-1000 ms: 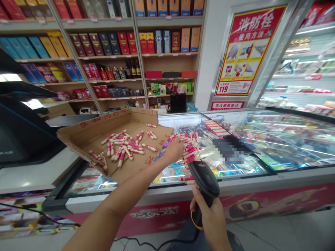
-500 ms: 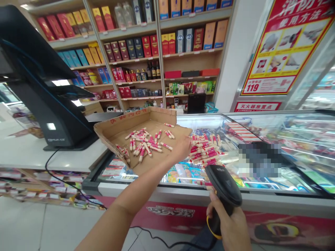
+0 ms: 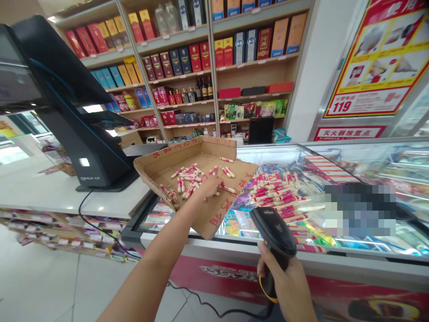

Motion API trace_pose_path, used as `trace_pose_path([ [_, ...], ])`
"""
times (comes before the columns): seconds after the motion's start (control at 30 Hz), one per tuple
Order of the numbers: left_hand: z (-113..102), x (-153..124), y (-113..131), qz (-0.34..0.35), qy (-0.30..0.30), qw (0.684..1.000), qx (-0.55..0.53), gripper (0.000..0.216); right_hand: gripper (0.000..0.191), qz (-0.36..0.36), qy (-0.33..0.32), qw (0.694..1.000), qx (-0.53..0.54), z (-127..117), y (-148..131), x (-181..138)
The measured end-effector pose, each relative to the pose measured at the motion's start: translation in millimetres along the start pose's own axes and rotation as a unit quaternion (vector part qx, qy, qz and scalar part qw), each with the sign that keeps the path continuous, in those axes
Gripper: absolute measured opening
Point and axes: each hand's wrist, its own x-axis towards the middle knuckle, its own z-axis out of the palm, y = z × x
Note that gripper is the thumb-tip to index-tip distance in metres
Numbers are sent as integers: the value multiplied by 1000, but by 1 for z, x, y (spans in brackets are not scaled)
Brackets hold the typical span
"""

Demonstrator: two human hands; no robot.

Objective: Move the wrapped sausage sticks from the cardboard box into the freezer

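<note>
My left hand [image 3: 208, 186] reaches into an open cardboard box [image 3: 157, 163] that rests on the freezer's glass lid, its fingers closed down among several small red-and-white wrapped sausages [image 3: 187, 179]. What the fingers hold is hidden. A second pile of the same sausages [image 3: 278, 193] lies on the glass to the right of the box. My right hand [image 3: 284, 286] grips the handle of a black barcode scanner [image 3: 273, 230], held low in front of the freezer and pointing toward that pile.
A glass-topped chest freezer [image 3: 234, 250] runs across the front. A black checkout terminal [image 3: 67, 116] stands on the white counter [image 3: 50, 197] at left, its cable hanging down. Shelves of boxed bottles [image 3: 201, 53] fill the back wall. A red fire-hydrant poster [image 3: 378, 67] hangs right.
My left hand has moved left from the loose pile on the glass into the cardboard box. The view has swung left. The scanner stays in my right hand.
</note>
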Motion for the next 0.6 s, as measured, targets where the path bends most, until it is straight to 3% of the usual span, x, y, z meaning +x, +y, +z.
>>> trace_pose_path([
  [0.17, 1, -4, 5, -21, 5, 1000, -15, 20, 45, -5, 17, 1000, 4, 15, -9, -3],
  [0.3, 7, -2, 6, -35, 21, 998, -38, 18, 48, 0, -6, 1000, -4, 19, -5, 1],
  [0.6, 16, 1, 5, 5, 44, 999, -22, 17, 43, 16, 7, 999, 32, 31, -3, 7],
])
